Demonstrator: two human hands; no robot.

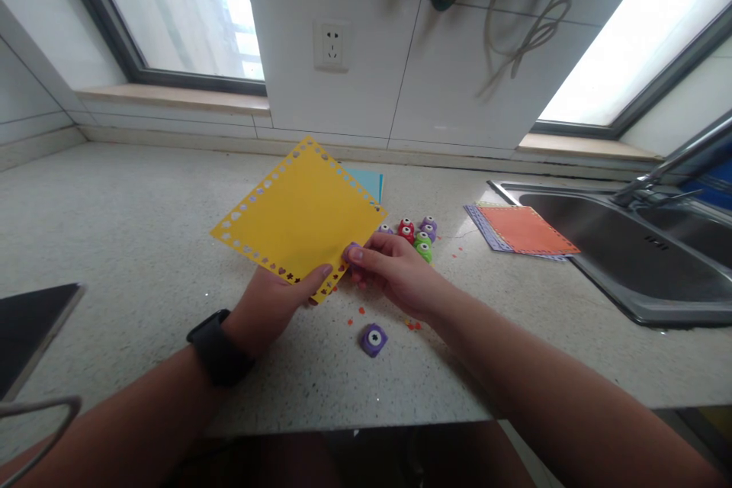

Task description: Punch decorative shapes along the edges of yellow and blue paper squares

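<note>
A yellow sheet of paper [303,217] is held up at a slant, with small shaped holes punched along its edges. My left hand [289,293] grips its lower corner, thumb on top and fingers underneath. At the sheet's lower right edge, my right hand [394,267] is closed around a purple craft punch [353,252], thumb pressed on it. Another purple punch [374,339] lies on the counter below the hands. Behind my right hand stand several more punches, among them a red one [406,230], a green one [424,245] and a purple one [428,226].
Orange paper bits [412,326] are scattered on the speckled counter [137,221]. Punched orange paper [526,229] lies over purple sheets beside the sink [606,274]. Light blue paper [369,181] shows behind the yellow sheet. A dark flat panel [34,328] is at the left.
</note>
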